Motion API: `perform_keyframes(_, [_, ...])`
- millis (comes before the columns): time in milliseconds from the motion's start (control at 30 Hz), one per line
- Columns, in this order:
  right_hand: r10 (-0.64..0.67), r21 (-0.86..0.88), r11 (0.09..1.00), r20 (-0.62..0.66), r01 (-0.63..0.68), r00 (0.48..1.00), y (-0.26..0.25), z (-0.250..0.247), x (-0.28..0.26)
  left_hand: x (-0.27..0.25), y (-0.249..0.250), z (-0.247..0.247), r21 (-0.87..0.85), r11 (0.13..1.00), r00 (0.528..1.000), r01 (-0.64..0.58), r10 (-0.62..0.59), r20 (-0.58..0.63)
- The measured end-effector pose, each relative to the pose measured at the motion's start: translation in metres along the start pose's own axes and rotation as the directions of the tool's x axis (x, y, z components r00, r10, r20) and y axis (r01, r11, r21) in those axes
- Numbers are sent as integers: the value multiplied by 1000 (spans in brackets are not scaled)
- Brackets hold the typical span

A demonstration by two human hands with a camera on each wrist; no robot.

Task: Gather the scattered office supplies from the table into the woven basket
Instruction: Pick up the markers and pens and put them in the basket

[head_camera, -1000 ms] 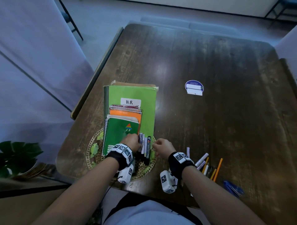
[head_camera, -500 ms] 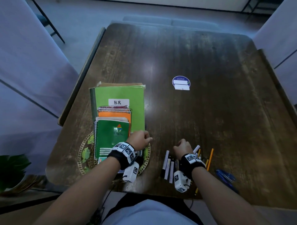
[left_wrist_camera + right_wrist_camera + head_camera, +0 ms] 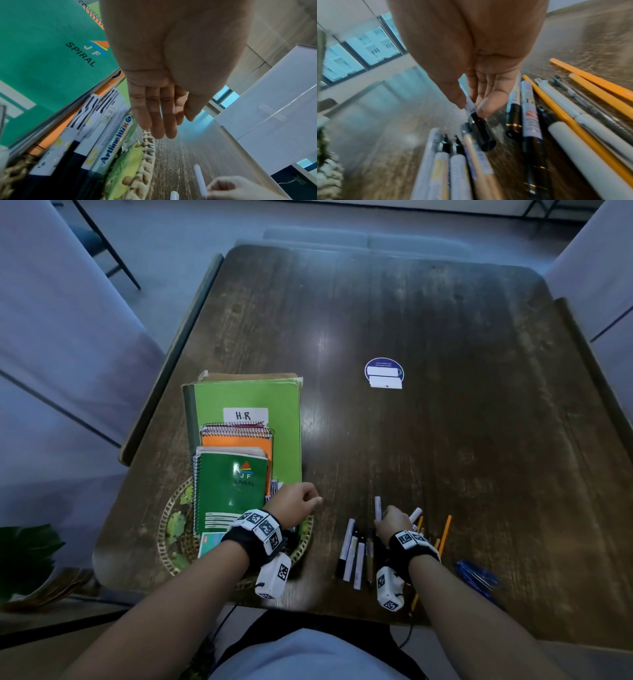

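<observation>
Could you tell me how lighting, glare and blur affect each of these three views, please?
Head view: dim and bluish, with a glare streak on the table and wide-angle bending at the edges. Left wrist view: brighter, markers sharp, the woven basket rim softer. Right wrist view: motion-smeared, mostly around the pens in the foreground.

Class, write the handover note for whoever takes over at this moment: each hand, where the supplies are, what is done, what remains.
Left hand: open, empty, over the woven basket edge.
Right hand: pinching a black-capped marker from the pile on the table.
Done: notebooks and several markers rest in the basket.
Left: the remaining markers, orange pencils and blue pens.
</observation>
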State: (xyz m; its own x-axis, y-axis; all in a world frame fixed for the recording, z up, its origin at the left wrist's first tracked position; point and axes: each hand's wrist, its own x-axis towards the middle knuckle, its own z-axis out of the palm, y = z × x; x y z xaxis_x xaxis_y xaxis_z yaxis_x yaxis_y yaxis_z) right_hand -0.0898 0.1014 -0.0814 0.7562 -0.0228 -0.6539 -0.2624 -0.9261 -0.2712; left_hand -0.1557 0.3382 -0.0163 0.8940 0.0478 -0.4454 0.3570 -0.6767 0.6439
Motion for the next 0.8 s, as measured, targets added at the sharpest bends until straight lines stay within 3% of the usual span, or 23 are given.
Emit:
perform_keyframes(133, [-108, 251, 960, -68, 121, 992, -20, -14, -19, 1, 6, 3, -65, 998, 1000, -22, 20, -19])
perform_keyframes(233, [-228, 476, 850, -50, 224, 972, -42, -21, -45, 1, 11, 9, -157, 986, 998, -56, 52, -30])
perform_keyframes(367, [-337, 595, 734, -97, 326, 936, -61, -21, -64, -2, 24, 12, -258, 958, 992, -125, 115, -53])
perform_keyframes(433, [-363, 657, 678, -91, 330, 927, -65, -21, -69, -5, 30, 9, -315, 935, 985, -162, 136, -104])
perform_keyframes(567, [-455, 824, 518, 38, 230, 890, -72, -27, -75, -12, 30, 4, -338, 928, 980, -159, 107, -168])
perform_keyframes(700, [-535, 748, 612, 155, 255, 831, -71, -28, -73, -24, 27, 1, -252, 964, 978, -81, 28, -206])
perform_keyframes(800, [-535, 628, 699, 143, 342, 832, -61, -28, -66, -27, 11, -6, -189, 980, 963, 63, -110, -248])
